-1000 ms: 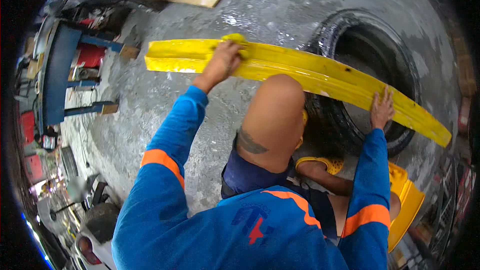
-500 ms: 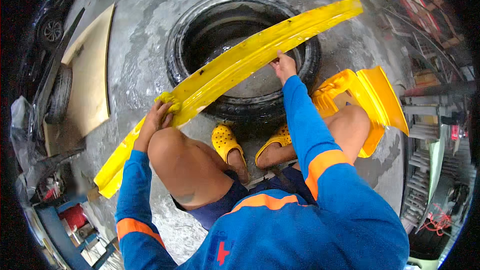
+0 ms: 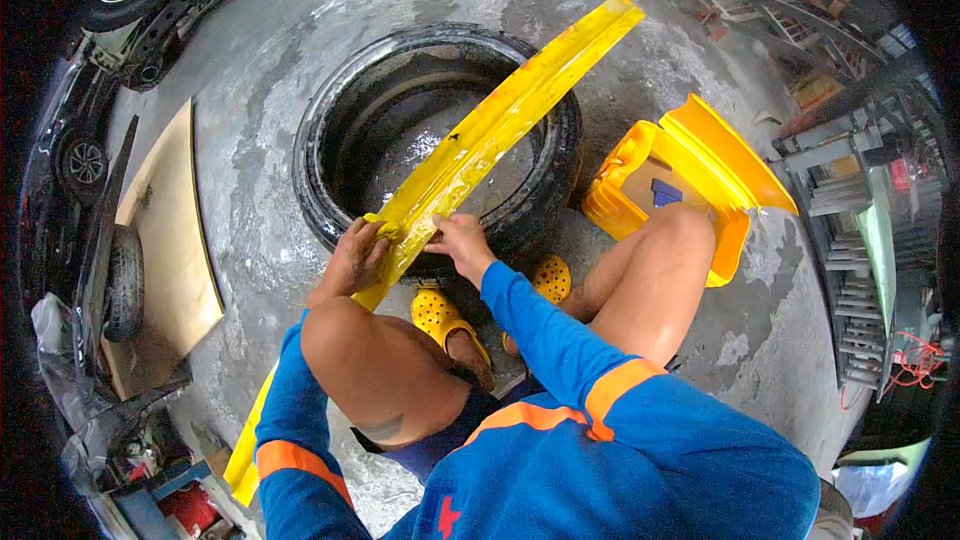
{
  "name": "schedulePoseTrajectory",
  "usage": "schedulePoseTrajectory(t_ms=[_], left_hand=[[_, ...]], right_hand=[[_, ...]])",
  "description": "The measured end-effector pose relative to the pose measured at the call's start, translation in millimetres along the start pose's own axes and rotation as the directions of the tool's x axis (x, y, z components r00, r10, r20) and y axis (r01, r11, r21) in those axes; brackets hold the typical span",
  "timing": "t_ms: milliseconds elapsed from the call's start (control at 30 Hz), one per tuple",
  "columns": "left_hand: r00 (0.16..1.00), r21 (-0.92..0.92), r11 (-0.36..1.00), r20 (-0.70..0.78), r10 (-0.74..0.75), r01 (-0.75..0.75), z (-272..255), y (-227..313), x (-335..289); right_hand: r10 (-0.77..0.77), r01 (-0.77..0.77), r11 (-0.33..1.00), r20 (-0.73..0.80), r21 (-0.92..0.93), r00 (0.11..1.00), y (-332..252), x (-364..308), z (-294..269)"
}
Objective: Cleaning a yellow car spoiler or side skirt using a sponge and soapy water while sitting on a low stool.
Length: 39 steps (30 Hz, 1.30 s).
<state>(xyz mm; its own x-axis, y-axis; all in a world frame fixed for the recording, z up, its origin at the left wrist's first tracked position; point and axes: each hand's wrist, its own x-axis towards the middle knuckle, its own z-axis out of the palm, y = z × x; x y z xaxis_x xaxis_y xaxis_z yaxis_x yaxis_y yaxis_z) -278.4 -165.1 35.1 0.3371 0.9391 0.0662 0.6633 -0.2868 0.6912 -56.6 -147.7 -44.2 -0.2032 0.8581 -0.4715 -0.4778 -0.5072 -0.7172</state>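
A long yellow plastic strip (image 3: 500, 140) with a ridged length slants from my lower left, behind my left arm, up over the tyre. My left hand (image 3: 352, 255) is closed over a small yellow cloth (image 3: 384, 227) and presses it on the strip's face near its middle. Close beside it, my right hand (image 3: 462, 243) pinches the strip's right edge; the fingertips touch the wet, whitish-streaked surface. Beneath the strip lies a large black tyre (image 3: 318, 180) on its side, its hollow showing wet glints. My left knee and sleeve hide part of the strip.
To the right, an orange-yellow plastic bin-like piece (image 3: 690, 155) holds a dark blue item (image 3: 664, 192). A pale board (image 3: 170, 240) and a small tyre (image 3: 125, 283) lie left, by a dark car (image 3: 85, 160). Metal racks (image 3: 862, 310) line the right side.
My right hand has slid down the strip, nearer my left hand. The strip has swung steeper, its upper end moving left. My left hand and the cloth have shifted slightly right.
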Motion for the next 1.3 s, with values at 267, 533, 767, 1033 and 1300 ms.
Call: schedulePoseTrajectory(t_ms=[267,533,767,1033,1300], left_hand=[[0.989,0.032,0.998,-0.142,-0.041,0.046,20,-18,-21],[0.982,0.161,0.971,-0.025,0.186,-0.179,18,21,21],[0.895,0.277,0.887,0.363,0.26,-0.37,33,31,114],[0.895,0.262,0.86,0.034,0.445,-0.438,179,69,383],[0.864,0.24,0.877,-0.195,0.465,-0.417,265,107,576]], right_hand=[[0.149,-0.057,0.869,0.15,-0.491,0.977,-67,-8,-40],[-0.902,0.231,0.001,0.099,-0.973,0.421,-227,120,-219],[-0.752,0.04,0.149,-0.086,-0.988,0.654,-186,140,-206],[-0.72,-0.064,0.107,-0.122,-0.992,0.683,-199,126,-198],[-0.732,-0.026,0.09,-0.084,-0.996,0.677,-200,128,-184]])
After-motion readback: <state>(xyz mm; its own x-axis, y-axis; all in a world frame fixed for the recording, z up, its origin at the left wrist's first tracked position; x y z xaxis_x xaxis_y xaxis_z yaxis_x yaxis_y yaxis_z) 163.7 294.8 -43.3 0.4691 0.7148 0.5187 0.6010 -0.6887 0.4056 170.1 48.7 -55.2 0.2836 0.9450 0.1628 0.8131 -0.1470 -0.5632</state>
